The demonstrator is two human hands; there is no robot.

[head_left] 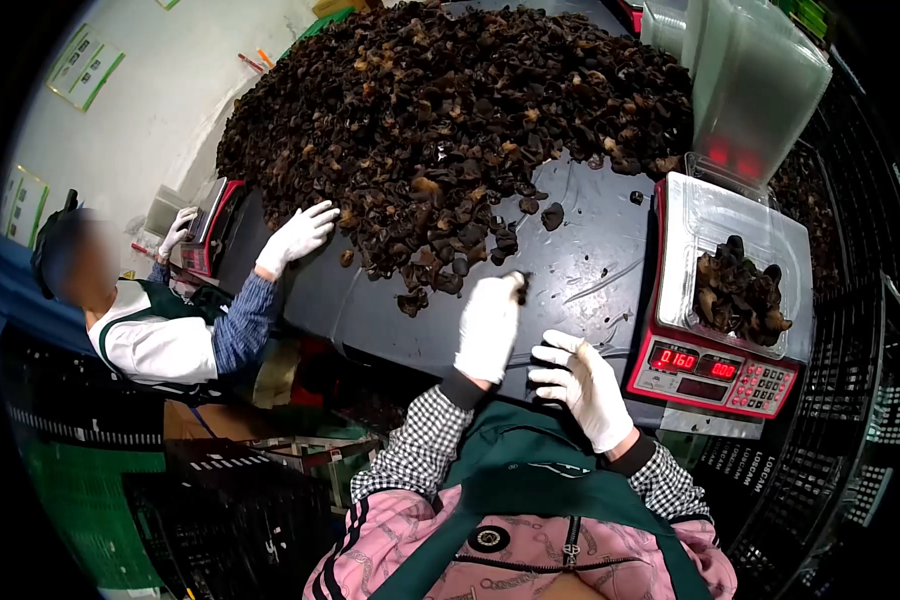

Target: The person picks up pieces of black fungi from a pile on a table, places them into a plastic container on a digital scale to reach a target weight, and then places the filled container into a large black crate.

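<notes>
A big heap of dark brown wood ear mushrooms (450, 110) covers the far side of the grey table (590, 225). My left hand (488, 330), in a white glove, is closed with a small dark piece of mushroom (523, 287) at its fingertips, just in front of the heap's near edge. My right hand (585, 388), gloved too, hovers near the table's front edge with fingers apart and nothing in it. To its right, a red digital scale (715, 375) reads 0.160. A clear plastic tray (685, 255) rests on the scale, with a clump of mushrooms (740, 290) in its near part.
Stacked clear trays (755, 90) stand behind the scale. Black plastic crates (820, 440) line the right side. At the left, a co-worker (160, 330) in white gloves reaches to the heap, beside another red scale (210, 230).
</notes>
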